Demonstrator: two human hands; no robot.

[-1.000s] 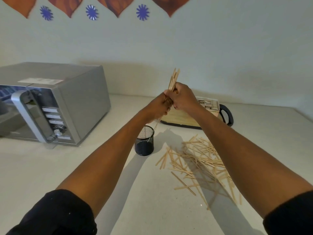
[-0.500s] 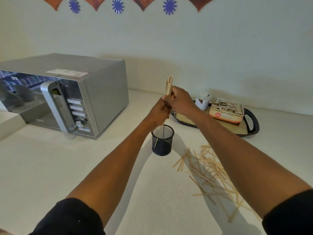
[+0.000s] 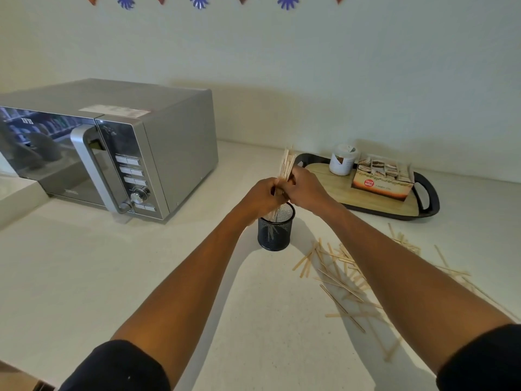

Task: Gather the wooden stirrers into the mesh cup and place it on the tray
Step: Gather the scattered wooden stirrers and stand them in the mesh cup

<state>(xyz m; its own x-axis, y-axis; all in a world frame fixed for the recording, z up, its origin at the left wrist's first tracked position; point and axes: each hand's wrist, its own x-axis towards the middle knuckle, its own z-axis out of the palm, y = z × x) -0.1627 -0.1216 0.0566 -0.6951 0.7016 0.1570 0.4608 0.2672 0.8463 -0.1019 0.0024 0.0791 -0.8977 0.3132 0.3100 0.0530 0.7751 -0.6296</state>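
A black mesh cup (image 3: 275, 234) stands upright on the white counter, mid-frame. Directly above it, my left hand (image 3: 260, 197) and my right hand (image 3: 306, 190) are pressed together around an upright bundle of wooden stirrers (image 3: 286, 166). The bundle's lower ends reach down into the cup, and its tops stick out above my fingers. Many loose stirrers (image 3: 346, 280) lie scattered on the counter to the right of the cup, partly under my right forearm. The black-rimmed wooden tray (image 3: 427, 206) sits behind and to the right of the cup.
A silver microwave (image 3: 112, 153) fills the left side of the counter. On the tray stand a white jar (image 3: 342, 162) and an open box of sachets (image 3: 382, 179). The wall runs close behind the tray.
Both hands have lowered the stirrer bundle from high above the counter down into the mesh cup. The view has shifted, bringing the cup toward the centre and revealing the whole tray.
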